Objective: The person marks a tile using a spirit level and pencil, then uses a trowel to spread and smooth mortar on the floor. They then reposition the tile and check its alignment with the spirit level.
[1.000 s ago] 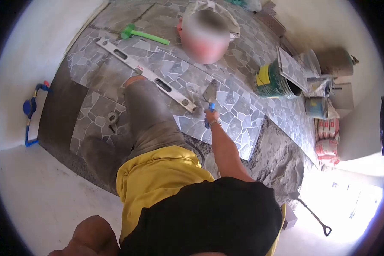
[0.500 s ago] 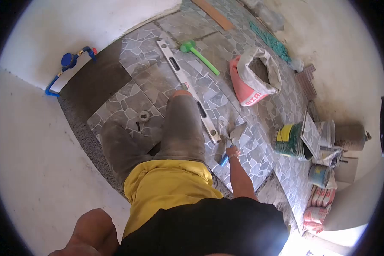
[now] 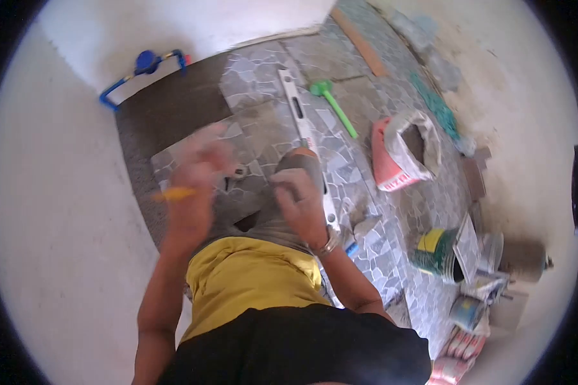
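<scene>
1. Yellow slim object point(image 3: 176, 194): blurred, against the left hand point(image 3: 202, 160), wrist end; grip cannot be told, hand smeared by motion.
2. Right hand point(image 3: 298, 197): fingers half curled, thumb apart, above grey trouser leg point(image 3: 313, 168).
3. Blue-handled trowel point(image 3: 368, 224): on stone-patterned tiles point(image 3: 380, 262), near right wrist.
4. Spirit level point(image 3: 303, 126): alongside knee; green mallet point(image 3: 340, 114) beyond.

Mallet point(image 3: 340, 112): green. Spirit level point(image 3: 306, 130): off-white. Trowel point(image 3: 367, 225): blue handle point(image 3: 352, 249), grey blade. Sack point(image 3: 390, 160): red and white. Bucket point(image 3: 424, 260): dark green, yellow panel point(image 3: 429, 240). Floor tiles point(image 3: 253, 69): grey-and-white, irregular stone pattern.
</scene>
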Available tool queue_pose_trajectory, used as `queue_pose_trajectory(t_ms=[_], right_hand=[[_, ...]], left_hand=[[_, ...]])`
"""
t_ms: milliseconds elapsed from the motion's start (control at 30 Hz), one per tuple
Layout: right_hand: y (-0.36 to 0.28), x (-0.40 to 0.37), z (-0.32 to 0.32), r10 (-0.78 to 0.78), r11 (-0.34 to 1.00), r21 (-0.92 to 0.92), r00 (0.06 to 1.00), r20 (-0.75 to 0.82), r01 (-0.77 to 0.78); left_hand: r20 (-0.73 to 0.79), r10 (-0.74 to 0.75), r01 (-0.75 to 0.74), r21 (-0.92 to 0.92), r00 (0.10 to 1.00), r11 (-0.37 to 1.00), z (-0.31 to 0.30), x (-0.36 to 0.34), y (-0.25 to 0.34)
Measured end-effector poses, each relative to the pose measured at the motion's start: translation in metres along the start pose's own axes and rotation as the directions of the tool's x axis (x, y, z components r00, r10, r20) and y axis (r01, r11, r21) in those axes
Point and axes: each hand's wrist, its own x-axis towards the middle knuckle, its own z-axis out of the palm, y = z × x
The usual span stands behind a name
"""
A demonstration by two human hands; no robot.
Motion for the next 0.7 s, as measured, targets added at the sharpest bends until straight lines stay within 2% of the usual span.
queue_pose_trajectory(t_ms=[33,67,100,133,200,300,400,467,500,533,567,600,633,667,700], right_hand=[[-0.016,0.000,0.013,0.073,0.993,0.090,0.993,0.096,-0.082],[-0.031,-0.003,0.025,0.132,0.972,0.163,0.970,0.205,-0.167],[-0.040,-0.006,0.033,0.180,0.942,0.219,0.932,0.315,-0.256],[-0.034,-0.013,0.041,0.178,0.948,0.196,0.927,0.329,-0.252],[-0.010,-0.030,0.053,0.185,0.958,0.141,0.917,0.353,-0.248],[-0.009,-0.034,0.044,0.337,0.902,0.083,0.811,0.478,-0.423],[0.015,-0.023,0.024,0.326,0.939,-0.005,0.882,0.341,-0.345],[-0.025,0.011,-0.014,0.446,0.840,0.226,0.864,0.231,-0.494],[-0.054,0.024,-0.034,0.390,0.865,0.294,0.913,0.118,-0.407],[-0.091,0.033,-0.048,0.371,0.892,0.308,0.925,-0.077,-0.332],[-0.121,0.035,-0.067,0.087,0.987,0.151,0.974,-0.210,-0.055],[-0.123,0.036,-0.098,-0.327,0.941,-0.002,0.910,-0.255,0.338],[-0.141,0.034,-0.114,-0.353,0.887,0.241,0.915,-0.195,0.394],[-0.165,0.036,-0.130,-0.395,0.777,0.473,0.907,-0.149,0.416],[-0.186,0.040,-0.144,-0.451,0.618,0.675,0.885,-0.115,0.403]], left_hand=[[0.062,-0.116,0.130,-0.330,0.991,0.935,0.030,0.006,0.011],[0.082,-0.266,0.273,-0.458,0.960,0.846,0.059,-0.010,-0.028],[0.098,-0.339,0.342,-0.487,0.936,0.804,0.076,-0.023,-0.046],[0.121,-0.406,0.407,-0.517,0.906,0.753,0.088,-0.035,-0.059],[0.162,-0.417,0.429,-0.572,0.894,0.699,0.102,-0.052,-0.083],[0.258,-0.397,0.458,-0.674,0.881,0.579,0.100,-0.063,-0.057],[0.191,-0.334,0.366,-0.705,0.923,0.608,0.092,-0.066,-0.074],[0.114,-0.276,0.285,-0.624,0.954,0.727,0.062,-0.054,-0.090],[0.086,-0.243,0.248,-0.576,0.966,0.779,0.044,-0.049,-0.100],[0.064,-0.352,0.325,-0.563,0.934,0.760,0.029,-0.046,-0.108],[0.043,-0.457,0.403,-0.550,0.889,0.731,0.016,-0.043,-0.117],[0.009,-0.476,0.432,-0.436,0.880,0.790,0.007,-0.040,-0.126],[-0.022,-0.487,0.457,-0.312,0.873,0.833,0.000,-0.038,-0.135],[-0.055,-0.488,0.472,-0.182,0.871,0.863,-0.006,-0.042,-0.142],[-0.086,-0.404,0.405,-0.008,0.911,0.914,-0.003,-0.055,-0.159]])
